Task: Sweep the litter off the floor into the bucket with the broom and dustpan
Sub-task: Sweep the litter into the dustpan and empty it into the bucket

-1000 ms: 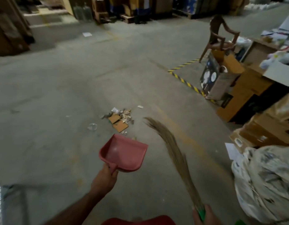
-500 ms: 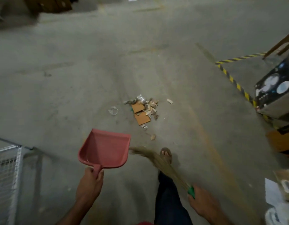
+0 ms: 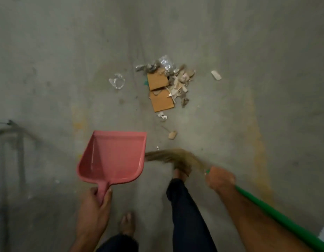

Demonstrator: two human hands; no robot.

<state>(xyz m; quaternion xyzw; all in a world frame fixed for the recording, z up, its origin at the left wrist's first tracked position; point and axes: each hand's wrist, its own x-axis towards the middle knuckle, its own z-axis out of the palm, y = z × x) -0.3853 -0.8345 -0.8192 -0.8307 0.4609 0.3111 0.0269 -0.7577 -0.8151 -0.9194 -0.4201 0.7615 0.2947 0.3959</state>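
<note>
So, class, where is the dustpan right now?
In the head view, lower left of centre: the left hand holds the pink dustpan by its handle, broom bristles at its right edge.

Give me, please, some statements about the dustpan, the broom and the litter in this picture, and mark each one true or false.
1. The left hand holds the pink dustpan by its handle. True.
2. The dustpan already has litter in it. False: its inside looks bare, and the litter pile lies on the floor ahead of it.
3. The right hand has its grip on a broom with a green handle. True.
4. The broom bristles are pushing into the litter pile. False: they are near the person's foot, apart from the pile.
5. Two brown cardboard pieces lie in the pile. True.
</note>
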